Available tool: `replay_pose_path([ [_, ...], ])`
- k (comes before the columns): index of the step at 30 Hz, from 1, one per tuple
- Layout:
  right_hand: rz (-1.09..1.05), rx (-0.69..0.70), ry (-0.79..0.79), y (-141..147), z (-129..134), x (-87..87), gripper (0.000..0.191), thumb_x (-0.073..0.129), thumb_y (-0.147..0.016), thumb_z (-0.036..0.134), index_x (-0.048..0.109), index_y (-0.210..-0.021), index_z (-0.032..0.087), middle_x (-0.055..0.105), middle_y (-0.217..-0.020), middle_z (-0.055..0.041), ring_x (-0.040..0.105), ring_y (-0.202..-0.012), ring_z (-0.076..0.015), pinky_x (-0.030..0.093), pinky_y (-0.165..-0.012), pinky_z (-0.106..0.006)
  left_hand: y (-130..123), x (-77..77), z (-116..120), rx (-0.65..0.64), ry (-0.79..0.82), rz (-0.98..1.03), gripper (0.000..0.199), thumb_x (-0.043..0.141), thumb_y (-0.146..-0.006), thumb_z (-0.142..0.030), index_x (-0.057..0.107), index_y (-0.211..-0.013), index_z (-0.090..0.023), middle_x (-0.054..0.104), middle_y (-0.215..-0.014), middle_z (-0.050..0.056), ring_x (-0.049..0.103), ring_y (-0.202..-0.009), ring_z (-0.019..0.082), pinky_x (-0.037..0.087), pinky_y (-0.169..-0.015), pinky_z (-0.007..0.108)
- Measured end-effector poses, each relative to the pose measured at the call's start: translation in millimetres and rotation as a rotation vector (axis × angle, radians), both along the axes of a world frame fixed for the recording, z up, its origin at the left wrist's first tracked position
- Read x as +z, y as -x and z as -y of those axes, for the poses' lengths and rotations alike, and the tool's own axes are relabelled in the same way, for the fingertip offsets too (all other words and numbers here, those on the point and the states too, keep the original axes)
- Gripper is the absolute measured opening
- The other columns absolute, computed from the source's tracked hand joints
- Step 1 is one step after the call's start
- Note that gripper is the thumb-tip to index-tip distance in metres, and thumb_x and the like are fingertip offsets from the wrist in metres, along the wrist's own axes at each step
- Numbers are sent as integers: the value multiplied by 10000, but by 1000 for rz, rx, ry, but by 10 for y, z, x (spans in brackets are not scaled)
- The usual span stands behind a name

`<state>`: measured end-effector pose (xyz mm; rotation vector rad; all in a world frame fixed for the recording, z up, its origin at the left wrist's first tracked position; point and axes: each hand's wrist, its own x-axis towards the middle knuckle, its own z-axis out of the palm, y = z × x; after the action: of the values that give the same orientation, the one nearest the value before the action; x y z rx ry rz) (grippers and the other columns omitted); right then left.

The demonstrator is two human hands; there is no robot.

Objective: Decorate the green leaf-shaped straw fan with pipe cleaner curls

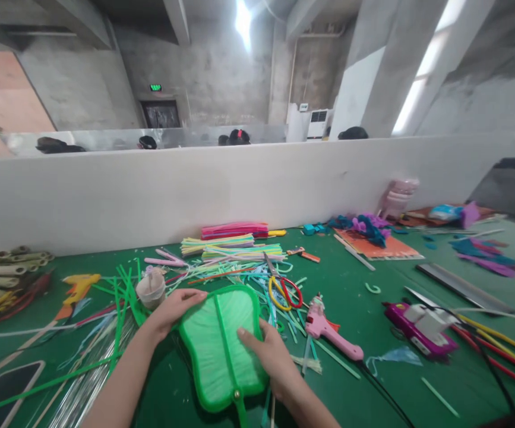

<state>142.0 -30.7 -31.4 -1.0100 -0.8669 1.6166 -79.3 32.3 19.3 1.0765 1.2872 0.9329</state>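
Note:
A green fan-shaped piece (224, 342) with a fuzzy rim, a central rib and a small bead near its handle lies between my hands, low in the middle of the view. My left hand (176, 312) holds its upper left edge, fingers together on top. At its right edge, my right hand (268, 351) grips it with the thumb on the front face and the other fingers behind. Scissors with red and yellow handles (286, 291) rest just beyond it. To the right of my right hand lies a pink glue gun (332, 333).
Pipe-cleaner bundles (234, 241) lie against the white partition (172, 196). On the green table are a cup (151, 288), yellow glue gun (79, 291), phone (10, 392), purple power strip (417, 333) with cords, and a metal ruler (462, 288). Heads show beyond the partition.

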Motion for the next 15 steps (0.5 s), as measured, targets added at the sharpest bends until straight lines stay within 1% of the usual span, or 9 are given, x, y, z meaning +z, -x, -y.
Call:
replay_pose_path([
  [1,18,8,-8,3,4,-48,616,851,-582,524,677,-1039,149,749,-1043,-113,701,-985,-307,535,-884,-456,-20,-60,-59,-20,17,-18,360,876,-570,-413,775,-772,-133,767,-785,94,675,-681,201,479,-592,240],
  [3,27,31,-8,3,13,-98,623,848,-581,531,678,-1044,151,750,-1034,-108,696,-993,-314,533,-885,-461,-47,-150,-151,-61,64,-37,339,886,-546,-397,769,-721,-132,753,-708,81,660,-614,192,469,-562,244],
  [6,11,52,21,1,12,-113,629,847,-589,521,670,-1069,155,755,-997,-97,700,-975,-309,531,-887,-464,-56,-214,-241,-88,135,-46,340,894,-522,-383,771,-717,-132,751,-689,87,660,-581,199,481,-567,270],
  [10,7,52,50,-2,7,-129,598,843,-612,500,664,-1069,157,754,-1012,-97,708,-949,-297,536,-876,-456,-55,-221,-296,-94,185,-54,337,892,-519,-367,776,-733,-133,753,-679,88,662,-578,203,494,-596,292],
  [15,0,49,74,-6,23,-156,601,852,-598,501,665,-1049,152,745,-1056,-110,705,-955,-295,539,-864,-447,-52,-168,-285,-120,192,-75,318,886,-542,-355,764,-723,-123,733,-638,77,638,-539,194,478,-563,288],
])
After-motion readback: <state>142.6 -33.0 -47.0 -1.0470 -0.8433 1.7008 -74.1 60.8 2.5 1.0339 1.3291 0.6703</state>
